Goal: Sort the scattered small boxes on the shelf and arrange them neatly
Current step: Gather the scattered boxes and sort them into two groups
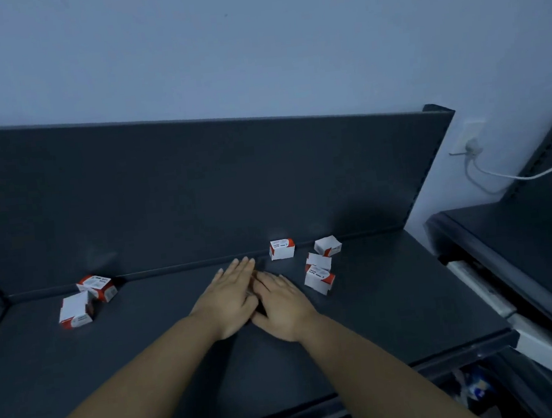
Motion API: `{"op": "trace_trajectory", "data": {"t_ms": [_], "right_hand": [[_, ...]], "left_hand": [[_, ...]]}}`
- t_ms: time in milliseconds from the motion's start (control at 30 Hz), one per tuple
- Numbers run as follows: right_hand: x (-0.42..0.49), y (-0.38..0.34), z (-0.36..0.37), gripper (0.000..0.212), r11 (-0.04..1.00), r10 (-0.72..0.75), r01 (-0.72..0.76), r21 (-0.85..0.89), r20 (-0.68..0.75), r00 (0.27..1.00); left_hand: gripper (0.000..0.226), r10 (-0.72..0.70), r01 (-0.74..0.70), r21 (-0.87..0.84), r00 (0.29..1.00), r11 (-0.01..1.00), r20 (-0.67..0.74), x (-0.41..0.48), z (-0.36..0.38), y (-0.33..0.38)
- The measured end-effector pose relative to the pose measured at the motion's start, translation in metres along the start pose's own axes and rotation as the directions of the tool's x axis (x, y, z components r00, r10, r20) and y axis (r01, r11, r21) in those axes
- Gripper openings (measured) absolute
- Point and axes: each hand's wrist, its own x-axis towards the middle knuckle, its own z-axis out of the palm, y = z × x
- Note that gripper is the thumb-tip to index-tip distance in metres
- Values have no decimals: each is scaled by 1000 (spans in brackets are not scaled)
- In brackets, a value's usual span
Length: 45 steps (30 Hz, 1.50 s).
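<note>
Head view: looking down on a dark shelf under a dim, bluish light. Left hand and right hand lying flat, palms down, side by side at mid-shelf, fingers stretched out and touching where they meet; nothing gripped in either. Something small possibly hiding beneath them, too dark to tell.

Boxes lying scattered in two groups. Left pair: one box tipped against the back wall, another just beside it, nearer the front. Right group: one upright box at the wall, a tilted one beside it, two more crowding together just right of the right hand.

Sorting looking barely started, nothing lined up. Trouble ahead: sweeping sideways with flat hands likely toppling the light boxes or nudging the right cluster towards the shelf's open right edge. Poor light also making the printed faces hard to match.
</note>
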Motion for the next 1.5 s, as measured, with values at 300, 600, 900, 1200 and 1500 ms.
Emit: {"op": "trace_trajectory", "data": {"t_ms": [300, 600, 900, 1200, 1500], "right_hand": [[7, 33, -36, 33, 933, 222, -121, 338, -280, 934], [-13, 93, -43, 33, 901, 363, -323, 290, -94, 927], [-34, 99, -27, 34, 870, 292, -198, 451, -150, 944], [-34, 98, -15, 35, 920, 271, -176, 350, -245, 931], [-35, 94, -13, 36, 940, 259, -174, 293, -282, 924]], "left_hand": [[67, -143, 145, 52, 989, 988, -39, 3, -13, -9], [61, -128, 124, 53, 988, 991, 81, 16, 6, -3], [46, -331, 334, -8, 930, 943, -160, 6, 19, -4], [39, -160, 149, -60, 932, 987, -326, -15, 30, 9], [10, -124, 90, -108, 919, 990, -375, -18, 38, 8]]}}
